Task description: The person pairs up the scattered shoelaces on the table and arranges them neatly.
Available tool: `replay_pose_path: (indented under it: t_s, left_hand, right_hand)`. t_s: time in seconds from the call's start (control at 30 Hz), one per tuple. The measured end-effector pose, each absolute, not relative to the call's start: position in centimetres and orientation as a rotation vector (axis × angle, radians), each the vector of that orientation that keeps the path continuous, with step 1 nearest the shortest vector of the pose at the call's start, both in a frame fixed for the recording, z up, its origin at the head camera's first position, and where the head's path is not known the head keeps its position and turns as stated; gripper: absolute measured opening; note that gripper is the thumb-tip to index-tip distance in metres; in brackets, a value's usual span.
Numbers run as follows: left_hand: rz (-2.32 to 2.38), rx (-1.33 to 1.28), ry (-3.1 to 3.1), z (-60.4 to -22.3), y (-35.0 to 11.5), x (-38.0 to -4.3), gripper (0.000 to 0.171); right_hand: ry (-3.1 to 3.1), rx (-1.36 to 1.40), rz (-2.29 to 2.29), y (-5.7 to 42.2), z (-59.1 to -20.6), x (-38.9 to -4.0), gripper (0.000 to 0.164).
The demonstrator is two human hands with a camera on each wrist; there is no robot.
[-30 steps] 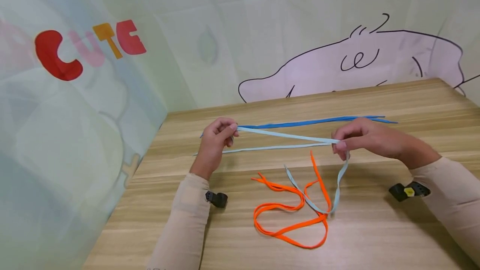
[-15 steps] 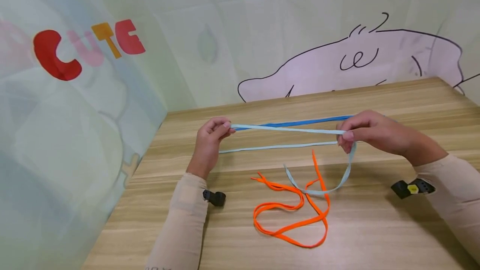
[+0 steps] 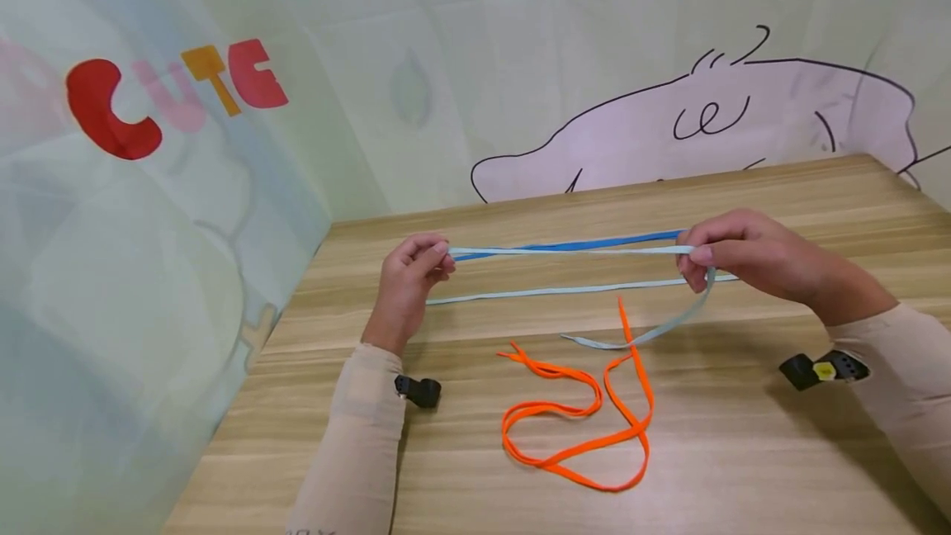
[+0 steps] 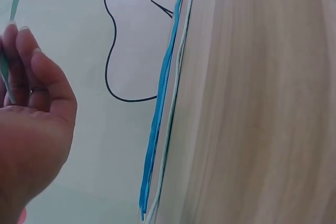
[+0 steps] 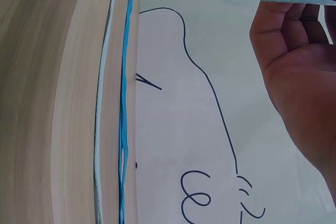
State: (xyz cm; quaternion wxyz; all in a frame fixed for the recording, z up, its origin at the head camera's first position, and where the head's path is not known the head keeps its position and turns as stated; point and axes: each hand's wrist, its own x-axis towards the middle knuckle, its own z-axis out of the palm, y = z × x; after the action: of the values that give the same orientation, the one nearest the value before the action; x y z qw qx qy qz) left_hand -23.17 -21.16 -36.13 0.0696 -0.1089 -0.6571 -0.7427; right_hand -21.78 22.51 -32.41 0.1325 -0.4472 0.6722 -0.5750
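A light-blue flat shoelace [image 3: 572, 252] is stretched nearly level above the table between two hands. The left hand [image 3: 406, 277] pinches it between thumb and fingers, and so does the right hand [image 3: 765, 258]. From the right hand a loose tail curves down toward an orange shoelace [image 3: 545, 464], which lies in loops on the table. Behind the stretched lace lies a blue shoelace [image 3: 624, 240], doubled along its length. Another light-blue length [image 3: 557, 291] lies straight on the table, its ends hidden in the head view. In the left wrist view, the held lace crosses the left hand's fingers.
The wood-grain table [image 3: 728, 452] meets a pale printed cloth [image 3: 416, 89] at its back and left edges. Black wrist cameras are strapped to both sleeves, the left camera [image 3: 419, 392] and the right camera [image 3: 806, 371].
The hands have moved apart, left hand leftward and right hand rightward and up. The lace between them has become level, and its tail has lifted and slid off most of the orange lace.
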Motion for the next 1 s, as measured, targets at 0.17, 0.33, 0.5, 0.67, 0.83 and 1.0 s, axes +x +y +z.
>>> replay_pose_path:
  t_s: [0.17, 0.33, 0.5, 0.67, 0.83, 1.0]
  left_hand:
    - [-2.266, -0.249, -1.92, -36.1, -21.4, -23.2, 0.017]
    - [-2.287, -0.198, -1.872, -36.2, -21.6, -23.3, 0.016]
    - [-2.304, -0.177, -1.818, -36.2, -21.7, -23.2, 0.007]
    - [-2.311, -0.166, -1.779, -36.1, -21.8, -23.2, 0.005]
    - [-2.302, -0.159, -1.769, -36.1, -21.8, -23.2, 0.003]
    - [-2.303, -0.133, -1.769, -36.3, -22.1, -23.2, 0.01]
  right_hand:
    - [1.908, -1.312, -1.73, 22.7, -32.5, -21.9, 0.032]
    - [1.867, -1.348, -1.781, 23.0, -32.8, -22.2, 0.034]
    - [1.797, -1.419, -1.836, 23.3, -33.1, -22.5, 0.039]
    - [1.696, -1.455, -1.914, 23.5, -33.1, -22.8, 0.044]
    - [1.625, -1.448, -1.977, 23.7, -33.0, -23.0, 0.046]
    - [1.585, -1.459, -2.006, 23.8, -32.9, -23.0, 0.047]
